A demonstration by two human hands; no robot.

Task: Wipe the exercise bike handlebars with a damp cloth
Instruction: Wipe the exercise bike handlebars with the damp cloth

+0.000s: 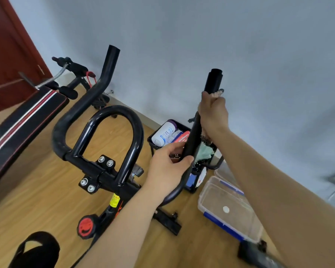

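Handlebars of black exercise bike in front of the person, right hand closed around the right bar's upper end, dark cloth mostly hidden beneath it, left hand gripping the same bar lower down, fingertips out of sight.

Both forearms are bare to the frame edge, no sleeves, and the hands wear nothing.

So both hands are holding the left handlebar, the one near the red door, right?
Not quite. In the head view, both the left hand and the right hand are holding the right handlebar, the one away from the red door. Nobody touches the left handlebar.
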